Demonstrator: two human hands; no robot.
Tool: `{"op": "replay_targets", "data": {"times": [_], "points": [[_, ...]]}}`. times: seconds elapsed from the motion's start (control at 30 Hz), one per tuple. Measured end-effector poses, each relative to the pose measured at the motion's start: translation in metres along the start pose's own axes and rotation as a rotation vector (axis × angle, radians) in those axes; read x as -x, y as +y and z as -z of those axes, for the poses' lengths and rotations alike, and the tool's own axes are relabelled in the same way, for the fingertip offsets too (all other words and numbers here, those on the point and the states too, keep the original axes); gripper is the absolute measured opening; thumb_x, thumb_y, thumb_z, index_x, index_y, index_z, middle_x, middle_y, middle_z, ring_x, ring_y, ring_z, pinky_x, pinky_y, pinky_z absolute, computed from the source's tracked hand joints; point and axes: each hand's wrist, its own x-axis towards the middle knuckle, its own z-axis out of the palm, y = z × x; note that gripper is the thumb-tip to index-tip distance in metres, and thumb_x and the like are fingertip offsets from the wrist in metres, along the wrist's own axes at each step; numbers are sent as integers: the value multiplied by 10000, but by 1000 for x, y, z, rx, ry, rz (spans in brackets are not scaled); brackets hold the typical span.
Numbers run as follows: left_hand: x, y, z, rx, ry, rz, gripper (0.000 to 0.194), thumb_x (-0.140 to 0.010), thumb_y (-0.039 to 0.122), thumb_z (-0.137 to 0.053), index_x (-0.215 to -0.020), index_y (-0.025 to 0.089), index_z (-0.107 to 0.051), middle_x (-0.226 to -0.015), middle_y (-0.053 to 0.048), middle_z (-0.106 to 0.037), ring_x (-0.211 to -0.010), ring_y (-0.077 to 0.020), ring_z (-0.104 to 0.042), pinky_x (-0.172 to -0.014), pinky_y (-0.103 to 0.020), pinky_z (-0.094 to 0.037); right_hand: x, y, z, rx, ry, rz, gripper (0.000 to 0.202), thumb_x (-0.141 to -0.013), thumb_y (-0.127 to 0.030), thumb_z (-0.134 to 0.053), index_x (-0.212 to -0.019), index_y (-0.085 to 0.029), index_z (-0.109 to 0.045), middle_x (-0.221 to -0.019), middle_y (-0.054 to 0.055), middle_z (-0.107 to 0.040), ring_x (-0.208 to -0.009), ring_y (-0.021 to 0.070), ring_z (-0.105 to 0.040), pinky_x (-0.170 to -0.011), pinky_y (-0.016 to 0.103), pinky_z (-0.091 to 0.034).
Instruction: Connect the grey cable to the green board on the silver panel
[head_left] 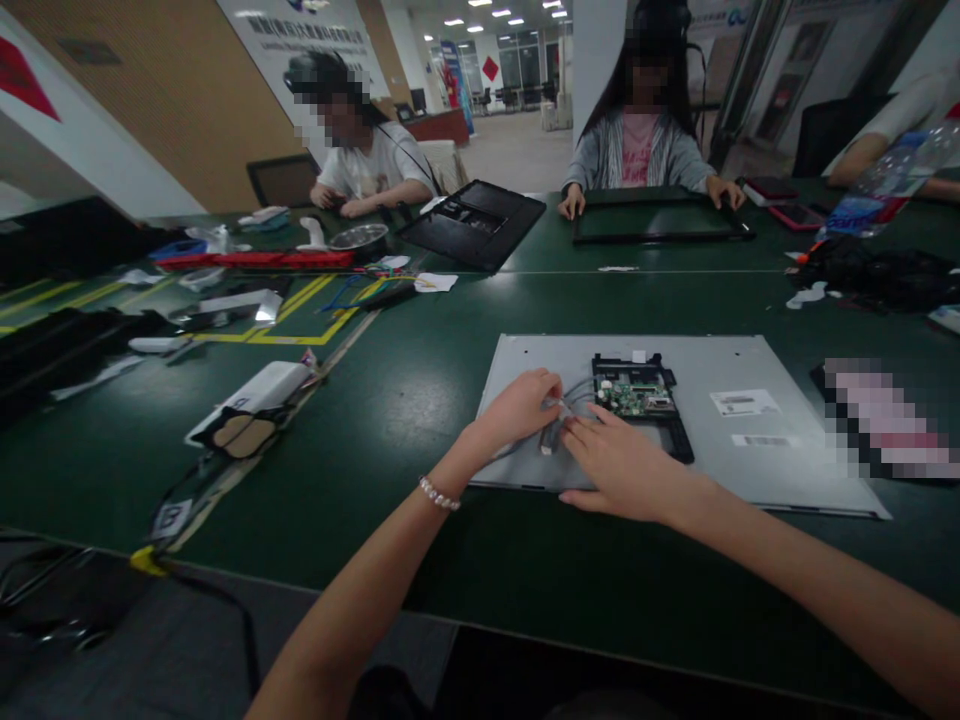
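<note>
Dim office; on a green table (375, 430), a flat grey panel (739, 465) is laid. Over the panel's left part, thin cables (577, 389) seem pinched in the bent left hand (526, 403); beside it, the right hand (621, 460) is laid against them, thumb spread, its grip not clear. Limp and light, the cables are probably best taken by their white end (546, 449). Near the panel's middle, a circuit board (632, 398) is judged stiff but fragile, best held by its black frame (680, 438).

Smooth, matt grey metal panel (724, 465)
</note>
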Motion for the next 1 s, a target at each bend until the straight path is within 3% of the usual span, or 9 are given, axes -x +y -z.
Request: {"op": "replay_targets", "data": {"times": [0.1,0.17,0.57,0.77,1.0], "points": [[-3,-6,-3,70,4,6,155,-802,106,-557,-940,159,-604,-906,-60,-626,-862,-196,-601,-809,-319,-469,7,-14,-7,42,7,-56,780,-825,-642,-590,-1257,6,-626,-1311,287,-609,-1240,388,-568,-1123,502,-360],[-4,-10,-5,94,8,-5,158,-806,109,-553,-945,163,-605,-898,-54,-626,-851,-191,-601,-803,-313,-468,12,-19,-11,28,11,-77,798,-827,-646,-581,-1283,8,-608,-1345,294,-580,-1267,396,-546,-1128,515,-355],[2,-4,2,126,4,25,217,-791,247,-630,-973,168,-542,-960,-70,-601,-899,-211,-588,-836,-340,-477,20,-23,-1,16,-69,-107,717,-906,-549,-532,-1377,-7,-527,-1435,295,-491,-1354,391,-454,-1100,617,-346],[3,0,3,95,-33,44,266,-756,265,-653,-975,182,-527,-1003,-72,-591,-949,-230,-590,-871,-362,-480,30,-27,7,59,-128,-104,625,-964,-462,-480,-1391,-7,-510,-1445,252,-506,-1368,340,-447,-1142,567,-314],[5,3,3,57,-41,33,270,-771,285,-641,-991,172,-530,-1021,-86,-588,-966,-234,-579,-872,-361,-473,37,-17,11,-20,-83,-63,537,-986,-415,-427,-1419,-107,-503,-1459,174,-521,-1353,308,-472,-1140,565,-324]]}}
